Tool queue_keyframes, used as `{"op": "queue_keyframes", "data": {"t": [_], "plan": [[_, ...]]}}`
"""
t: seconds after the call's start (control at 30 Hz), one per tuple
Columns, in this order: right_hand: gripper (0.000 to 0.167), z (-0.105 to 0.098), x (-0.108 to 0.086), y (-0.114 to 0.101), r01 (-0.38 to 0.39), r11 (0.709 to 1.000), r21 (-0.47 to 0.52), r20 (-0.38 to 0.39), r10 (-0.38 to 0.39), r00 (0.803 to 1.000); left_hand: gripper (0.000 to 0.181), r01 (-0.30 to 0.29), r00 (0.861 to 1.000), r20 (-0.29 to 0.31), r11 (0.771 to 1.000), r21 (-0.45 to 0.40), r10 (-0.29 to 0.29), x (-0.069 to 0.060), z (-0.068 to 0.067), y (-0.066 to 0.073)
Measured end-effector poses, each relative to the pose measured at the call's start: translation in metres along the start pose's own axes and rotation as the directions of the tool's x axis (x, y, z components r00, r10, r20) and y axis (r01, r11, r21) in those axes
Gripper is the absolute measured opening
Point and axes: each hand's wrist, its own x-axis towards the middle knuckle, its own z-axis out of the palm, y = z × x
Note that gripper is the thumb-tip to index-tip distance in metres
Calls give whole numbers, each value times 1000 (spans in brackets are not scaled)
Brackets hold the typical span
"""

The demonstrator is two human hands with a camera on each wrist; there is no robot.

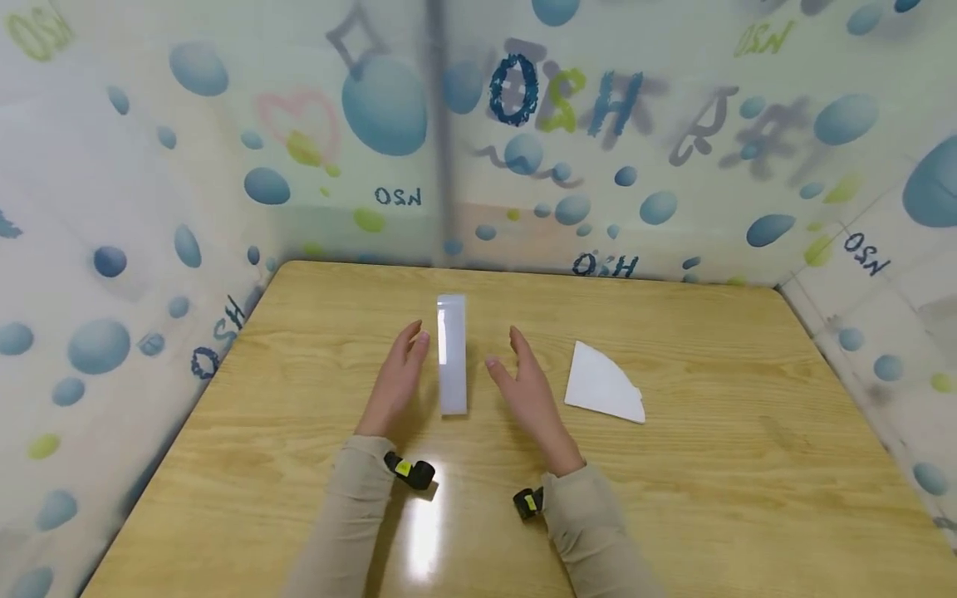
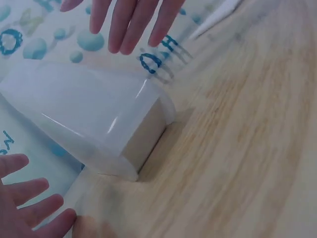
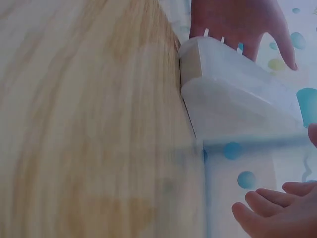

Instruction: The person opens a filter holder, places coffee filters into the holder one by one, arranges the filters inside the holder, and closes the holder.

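Observation:
A narrow white box-like holder (image 1: 452,355) with glossy, slightly see-through sides stands on the wooden table; its rounded wall edges show in the left wrist view (image 2: 99,109). To its left is my left hand (image 1: 396,378), fingers extended and the palm facing it, with a small gap between. My right hand (image 1: 529,394) faces it from the other side, also apart from it, thumb and fingers spread. Neither hand holds anything. Right of my right hand lies a fan-shaped white piece (image 1: 604,386), flat on the table, resembling a folded paper coffee filter.
The wooden table (image 1: 710,498) meets printed cloth walls (image 1: 635,124) at its back and sides. A small black wrist camera (image 1: 411,471) sits at the left sleeve, another wrist camera (image 1: 528,502) at the right one. Light glares off the tabletop near the left forearm.

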Motion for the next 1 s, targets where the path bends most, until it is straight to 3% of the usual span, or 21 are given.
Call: {"op": "queue_keyframes", "data": {"t": [0.1, 0.27, 0.43, 0.63, 0.83, 1.0], "plan": [[67, 8, 0, -4, 4, 999, 51, 14, -4, 1000, 67, -16, 1000, -1, 999, -43, 16, 1, 1, -3], [67, 15, -4, -16, 40, 986, 161, 72, -52, 996, 59, -38, 999, 10, 988, -152, 40, -3, -1, 10], [69, 27, 0, -6, 56, 981, 187, 136, -82, 987, 57, -37, 996, 76, 974, -223, 56, -3, 0, 17], [73, 30, -7, -5, 13, 990, 142, 260, -50, 964, 62, -43, 985, 153, 969, -245, 83, 0, 4, 6], [69, 28, -11, -13, 37, 989, 141, 345, -84, 935, 62, -49, 987, 130, 956, -289, 90, 8, 7, -17], [67, 18, -17, -34, 64, 989, 133, 355, -108, 929, 65, -81, 983, 134, 944, -319, 129, 13, 11, -19]]}}
